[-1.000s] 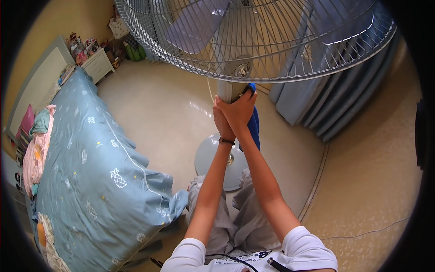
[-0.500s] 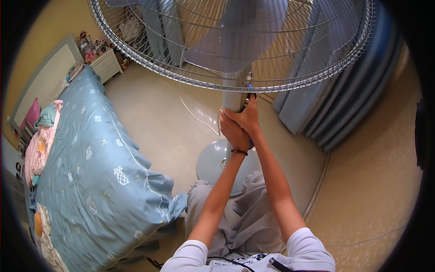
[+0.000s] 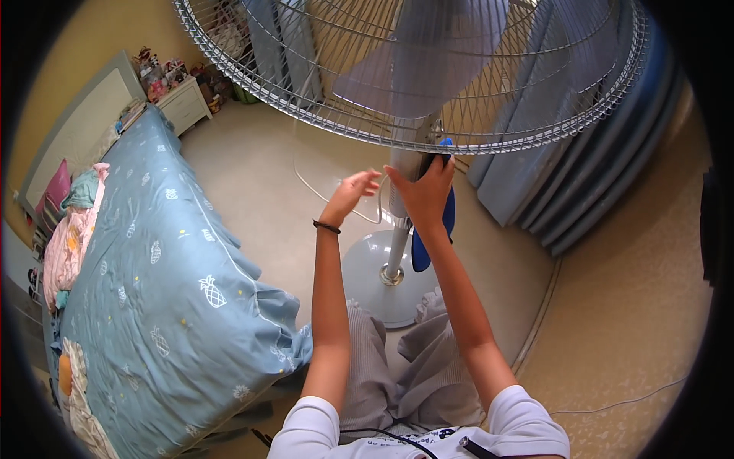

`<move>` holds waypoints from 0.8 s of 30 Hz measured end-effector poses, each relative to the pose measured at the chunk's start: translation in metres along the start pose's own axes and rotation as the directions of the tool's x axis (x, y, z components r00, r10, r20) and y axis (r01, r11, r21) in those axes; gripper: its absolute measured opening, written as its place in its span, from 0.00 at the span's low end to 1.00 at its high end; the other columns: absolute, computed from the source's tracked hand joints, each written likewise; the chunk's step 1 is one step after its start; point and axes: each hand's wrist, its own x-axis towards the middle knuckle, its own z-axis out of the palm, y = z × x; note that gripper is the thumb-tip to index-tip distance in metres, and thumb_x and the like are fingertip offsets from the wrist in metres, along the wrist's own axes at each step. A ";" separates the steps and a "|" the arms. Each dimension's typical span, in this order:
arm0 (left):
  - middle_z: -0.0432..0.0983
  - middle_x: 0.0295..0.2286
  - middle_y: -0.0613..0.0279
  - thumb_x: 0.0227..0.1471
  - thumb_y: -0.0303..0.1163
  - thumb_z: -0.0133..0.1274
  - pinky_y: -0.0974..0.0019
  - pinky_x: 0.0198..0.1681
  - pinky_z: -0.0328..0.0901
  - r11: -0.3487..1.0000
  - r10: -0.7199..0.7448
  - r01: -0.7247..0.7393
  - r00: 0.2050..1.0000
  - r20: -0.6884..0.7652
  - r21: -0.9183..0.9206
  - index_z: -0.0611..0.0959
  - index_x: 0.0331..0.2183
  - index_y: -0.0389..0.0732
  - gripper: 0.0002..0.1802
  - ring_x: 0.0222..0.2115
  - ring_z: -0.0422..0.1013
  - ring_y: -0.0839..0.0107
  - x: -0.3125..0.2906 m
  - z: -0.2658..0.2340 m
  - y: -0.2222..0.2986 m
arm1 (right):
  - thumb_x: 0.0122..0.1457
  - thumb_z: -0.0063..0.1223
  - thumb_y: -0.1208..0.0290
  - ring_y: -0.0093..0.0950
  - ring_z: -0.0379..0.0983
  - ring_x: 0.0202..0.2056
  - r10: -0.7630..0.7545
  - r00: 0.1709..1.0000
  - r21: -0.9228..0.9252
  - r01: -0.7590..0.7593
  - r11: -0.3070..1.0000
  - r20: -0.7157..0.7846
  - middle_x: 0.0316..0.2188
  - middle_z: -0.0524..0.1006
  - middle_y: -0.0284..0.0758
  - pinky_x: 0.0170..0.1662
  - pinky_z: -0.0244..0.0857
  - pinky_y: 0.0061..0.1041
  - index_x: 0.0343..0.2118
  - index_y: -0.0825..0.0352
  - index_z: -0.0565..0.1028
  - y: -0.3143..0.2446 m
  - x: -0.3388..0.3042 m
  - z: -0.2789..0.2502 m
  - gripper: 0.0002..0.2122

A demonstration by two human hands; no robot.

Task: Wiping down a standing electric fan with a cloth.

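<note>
A standing fan with a wire cage [image 3: 306, 120] and pale translucent blades rises in front of me on a grey pole [image 3: 396, 250] and a round pale base [image 3: 363, 264]. My right hand [image 3: 425, 195] is up by the pole just under the cage, thumb spread toward its left side. The right fingers curl at the dark upper part of a long, flat blue thing [image 3: 420, 254]; my hand and wrist hide its middle, and its kind is unclear. Left of the pole, my left hand [image 3: 353, 195] is off it, with nothing in it and its fingers loosely apart.
A bed with a blue pineapple-print cover [image 3: 164, 268] runs along the left, with clothes [image 3: 73, 229] on it. Behind stands a white cabinet [image 3: 183, 107] holding small toys. Grey-blue folded panels [image 3: 535, 183] lean at the right. A white cord [image 3: 313, 187] trails on the floor.
My left hand has let go of the pole and moved left, uncovering the lower pole and more of the blue thing. My right hand stays close by the pole; the fan appears slightly further right.
</note>
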 end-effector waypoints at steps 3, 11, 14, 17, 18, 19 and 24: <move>0.74 0.38 0.61 0.58 0.54 0.38 0.70 0.44 0.63 0.941 0.220 -0.264 0.953 -0.207 -0.213 0.72 0.47 0.32 0.32 0.39 0.70 0.75 0.036 0.022 0.016 | 0.37 0.66 0.51 0.49 0.54 0.53 0.047 0.998 -0.180 -0.053 0.982 -0.038 0.51 0.56 0.54 0.55 0.49 0.45 0.48 0.76 0.62 0.011 0.005 0.004 0.40; 0.68 0.46 0.63 0.60 0.44 0.37 0.70 0.45 0.60 0.908 0.274 -0.276 0.960 -0.051 -0.315 0.67 0.51 0.40 0.23 0.43 0.63 0.76 0.152 0.013 -0.048 | 0.34 0.67 0.51 0.49 0.62 0.48 0.112 0.980 -0.135 -0.135 0.982 -0.165 0.47 0.63 0.53 0.53 0.54 0.44 0.49 0.74 0.61 -0.005 0.012 0.025 0.42; 0.67 0.47 0.62 0.59 0.51 0.35 0.67 0.52 0.56 0.867 0.378 -0.370 0.925 -0.044 -0.335 0.68 0.52 0.38 0.29 0.47 0.61 0.71 0.131 0.052 0.013 | 0.34 0.66 0.55 0.46 0.64 0.45 0.120 0.972 -0.160 -0.154 0.975 -0.202 0.44 0.66 0.48 0.48 0.59 0.42 0.46 0.70 0.63 0.020 0.018 0.017 0.37; 0.66 0.48 0.62 0.58 0.54 0.36 0.66 0.53 0.56 0.848 0.146 -0.151 0.988 -0.050 -0.508 0.68 0.51 0.38 0.32 0.48 0.61 0.69 0.106 0.041 0.041 | 0.34 0.67 0.55 0.45 0.66 0.43 0.092 0.985 -0.122 -0.110 0.986 -0.146 0.42 0.66 0.48 0.45 0.62 0.39 0.46 0.70 0.63 0.007 0.016 0.020 0.37; 0.66 0.48 0.62 0.57 0.57 0.36 0.65 0.53 0.56 0.823 0.136 -0.151 0.988 -0.068 -0.548 0.69 0.51 0.37 0.34 0.48 0.61 0.68 0.097 0.047 0.048 | 0.33 0.67 0.55 0.46 0.66 0.43 0.057 0.989 -0.112 -0.073 0.991 -0.137 0.42 0.66 0.48 0.44 0.64 0.38 0.46 0.70 0.62 0.007 0.016 0.019 0.38; 0.66 0.48 0.62 0.57 0.57 0.36 0.65 0.53 0.56 0.826 0.138 -0.158 0.987 -0.077 -0.540 0.69 0.51 0.37 0.34 0.48 0.61 0.68 0.094 0.043 0.049 | 0.33 0.67 0.55 0.46 0.66 0.43 0.055 0.989 -0.101 -0.069 0.993 -0.135 0.42 0.66 0.48 0.44 0.64 0.38 0.46 0.70 0.62 0.003 0.016 0.020 0.38; 0.65 0.49 0.61 0.57 0.58 0.35 0.67 0.54 0.55 0.790 0.191 -0.273 0.960 -0.203 -0.549 0.67 0.53 0.36 0.36 0.49 0.60 0.69 0.080 0.056 0.075 | 0.31 0.68 0.56 0.47 0.67 0.43 0.001 1.000 0.021 -0.001 1.000 -0.025 0.42 0.67 0.47 0.43 0.65 0.39 0.48 0.70 0.62 0.014 0.022 0.012 0.40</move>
